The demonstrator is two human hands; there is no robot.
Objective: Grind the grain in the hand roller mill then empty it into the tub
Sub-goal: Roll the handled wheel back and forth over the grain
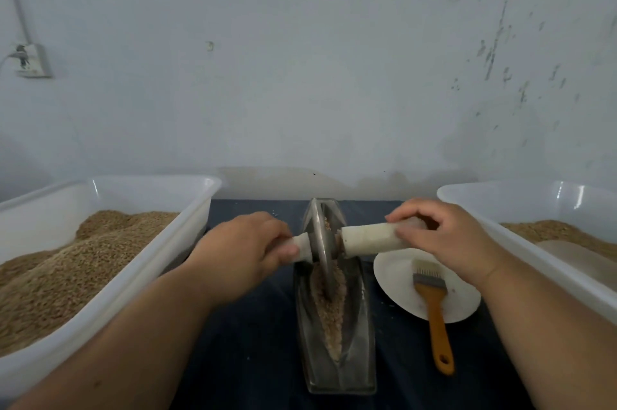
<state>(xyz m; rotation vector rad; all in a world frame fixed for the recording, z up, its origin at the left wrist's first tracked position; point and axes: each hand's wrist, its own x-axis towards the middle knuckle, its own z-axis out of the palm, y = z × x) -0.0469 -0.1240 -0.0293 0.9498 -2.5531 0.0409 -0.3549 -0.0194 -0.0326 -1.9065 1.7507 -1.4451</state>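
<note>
Your left hand [247,242] is wrapped round the short end of the handle [367,237], and your right hand [447,236] is curled over the long end. Both forearms reach forward, knuckles up.

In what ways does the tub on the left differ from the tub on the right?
The left tub is heaped with grain almost to its rim; the right tub holds far less, lying low inside it. The left tub's far corner looks squarer; the right tub's is more rounded. Both are white plastic, hold the same brown grain and stand on either side of the mill.
</note>
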